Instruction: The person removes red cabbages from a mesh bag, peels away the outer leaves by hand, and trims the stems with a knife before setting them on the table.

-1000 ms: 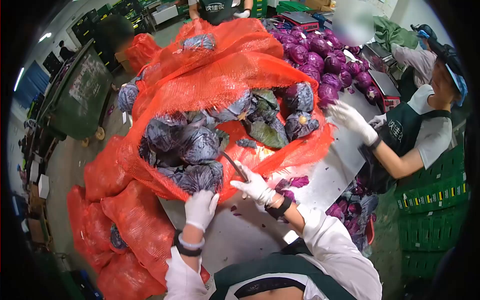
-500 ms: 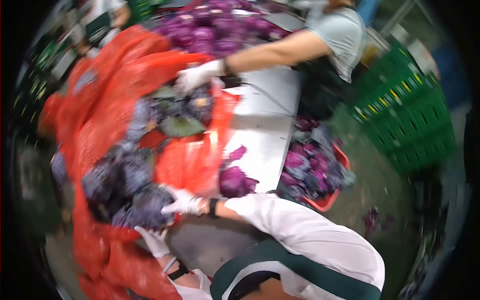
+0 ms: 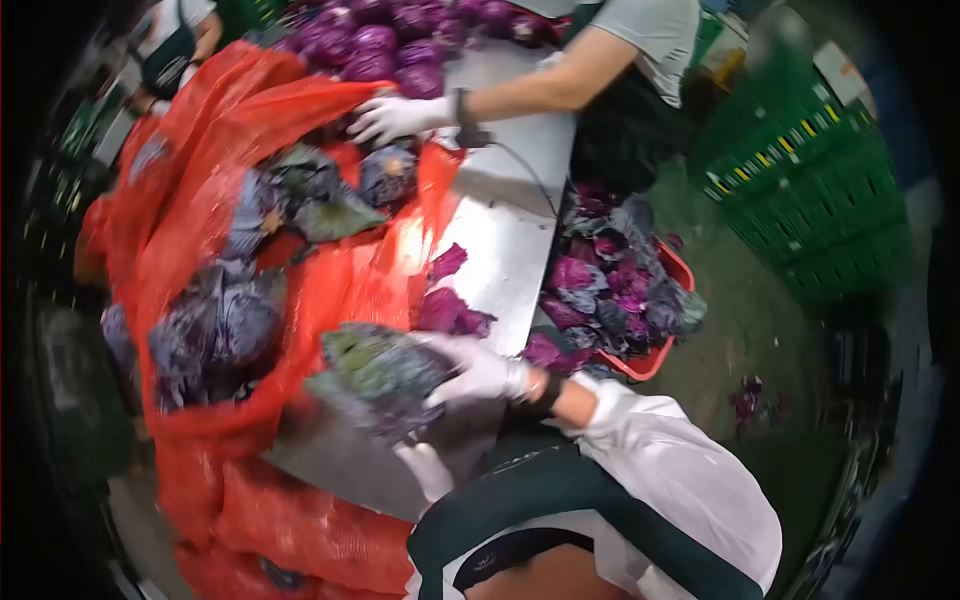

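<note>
A red cabbage with greenish-purple outer leaves is held above the metal table's near end. My right hand, in a white glove, grips it from the right side, fingers spread over the leaves. Below it, my gloved left hand supports the underside; part of its fingers is hidden. To the left lies an open red mesh sack with more red cabbages in its mouth. Torn purple leaves lie on the table beside the sack.
Opposite, a co-worker's gloved hand touches the sack's upper edge. Peeled purple cabbages are heaped at the table's far end. A red basket of trimmed leaves stands on the floor at right, near stacked green crates.
Both my hands have moved right, bringing a cabbage out of the sack's mouth and over the table. The co-worker's hand has opened out slightly at the sack's edge.
</note>
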Available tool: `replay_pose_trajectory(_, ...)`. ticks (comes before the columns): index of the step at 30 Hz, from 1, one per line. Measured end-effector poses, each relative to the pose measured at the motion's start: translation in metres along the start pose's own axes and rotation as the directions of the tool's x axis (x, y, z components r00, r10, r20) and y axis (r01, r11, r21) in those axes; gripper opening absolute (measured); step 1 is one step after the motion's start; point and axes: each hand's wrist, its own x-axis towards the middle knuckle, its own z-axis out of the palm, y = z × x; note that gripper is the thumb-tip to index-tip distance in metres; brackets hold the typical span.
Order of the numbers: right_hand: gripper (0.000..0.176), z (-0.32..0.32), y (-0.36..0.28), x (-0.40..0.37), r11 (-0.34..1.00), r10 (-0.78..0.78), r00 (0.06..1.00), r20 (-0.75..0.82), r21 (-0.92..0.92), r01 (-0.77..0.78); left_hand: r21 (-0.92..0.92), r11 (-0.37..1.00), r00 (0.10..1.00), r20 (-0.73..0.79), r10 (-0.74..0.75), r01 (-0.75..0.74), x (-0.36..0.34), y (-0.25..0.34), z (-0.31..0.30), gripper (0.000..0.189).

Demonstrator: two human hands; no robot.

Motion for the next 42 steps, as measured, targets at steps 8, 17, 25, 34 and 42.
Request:
replay_pose_trajectory(8,0.067,-0.064,0.052,-0.055,0.897,0.435,0.900,0.029,-0.094,-0.431,-0.852,0.427,0.945,-0.325,0.025,-0.304,0.061,-0.005,-0.022,0.027)
replay_pose_trajectory(17,0.120,-0.012,0.045,-0.068,0.838,0.086,0.941,-0.328,-0.487,-0.246,-0.584,0.565,0.808,-0.493,0.324,-0.583,0.056,0.027,-0.066,0.033)
replay_pose_trajectory(25,0.073,-0.007,0.034,-0.028,0.844,-0.026,1.000,0.004,-0.535,0.024,-0.454,0.611,0.753,-0.495,0.433,-0.649,0.028,-0.002,-0.028,0.039)
replay_pose_trajectory(34,0.116,-0.004,0.006,-0.012,0.582,-0.086,0.993,0.076,-0.806,0.112,-0.757,0.590,0.955,-0.158,0.249,-0.279,0.073,0.005,-0.073,0.053)
replay_pose_trajectory(42,0.061,-0.030,0.060,-0.007,0.735,-0.083,0.971,-0.224,-0.672,-0.092,-0.812,0.454,0.925,-0.265,0.273,-0.367,0.109,0.032,-0.077,0.056)
